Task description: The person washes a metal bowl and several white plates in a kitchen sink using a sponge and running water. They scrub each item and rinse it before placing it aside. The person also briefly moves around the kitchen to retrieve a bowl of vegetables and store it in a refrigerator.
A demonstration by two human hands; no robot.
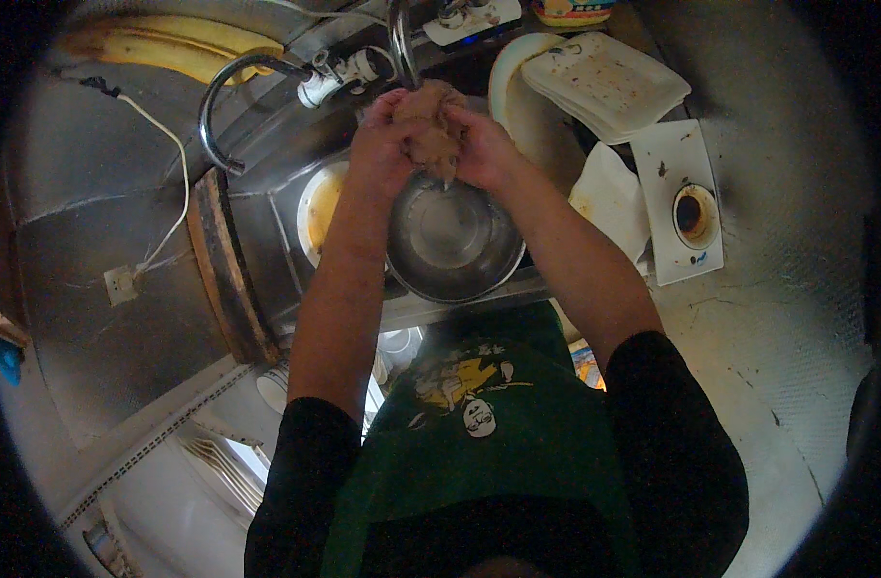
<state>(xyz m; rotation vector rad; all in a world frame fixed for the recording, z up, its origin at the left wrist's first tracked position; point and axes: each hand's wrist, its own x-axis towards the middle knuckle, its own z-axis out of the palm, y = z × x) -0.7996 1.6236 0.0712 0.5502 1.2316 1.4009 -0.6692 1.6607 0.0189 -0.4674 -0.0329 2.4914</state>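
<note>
My left hand (380,144) and my right hand (483,146) are closed around a crumpled, wet-looking brown cloth (433,135), one at each side. They hold it just below the end of a metal tap (402,48). The cloth's lower tip hangs over the far rim of a round metal bowl (455,236) in the sink. Inside the bowl there seems to be clear water. Left of the bowl, partly behind my left forearm, a white plate (306,207) carries yellowish residue.
Soiled white plates (609,82) are stacked at the far right. Nearer lies a white rectangular dish (679,159) with dark sauce in its cup. A curved metal pipe (209,106) arches left of the sink, near a worn wooden board (223,270) and a yellow bundle (175,48).
</note>
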